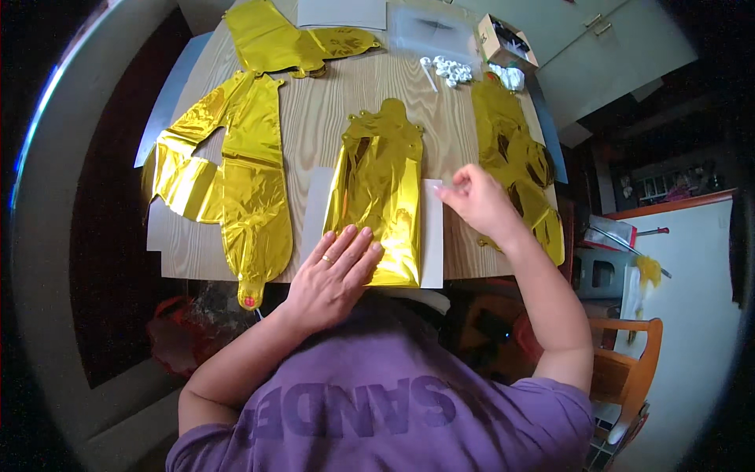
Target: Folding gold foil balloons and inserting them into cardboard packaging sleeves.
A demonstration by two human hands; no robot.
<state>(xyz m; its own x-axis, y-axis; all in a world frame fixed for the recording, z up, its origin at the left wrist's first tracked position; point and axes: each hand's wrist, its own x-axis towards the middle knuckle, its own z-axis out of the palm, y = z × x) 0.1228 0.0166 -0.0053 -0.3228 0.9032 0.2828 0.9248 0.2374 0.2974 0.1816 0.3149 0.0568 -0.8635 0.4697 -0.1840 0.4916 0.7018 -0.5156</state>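
Note:
A folded gold foil balloon (377, 181) lies in front of me on a white card (432, 244), whose edges show on both sides of it. My left hand (334, 271) rests flat on the balloon's lower left part, fingers stretched out, a ring on one of them. Over the tabletop by the card's upper right corner, my right hand (478, 203) is closed with thumb and forefinger together. Whatever may be in that pinch is too small to make out.
Unfolded gold foil balloons lie at the left (255, 165), far left (279, 43) and right (511, 141) of the wooden table (314, 102). Small white pieces (452, 72), a clear plastic sheet (429, 31) and an open box (503, 47) stand at the back. A wooden chair (641, 362) is at the right.

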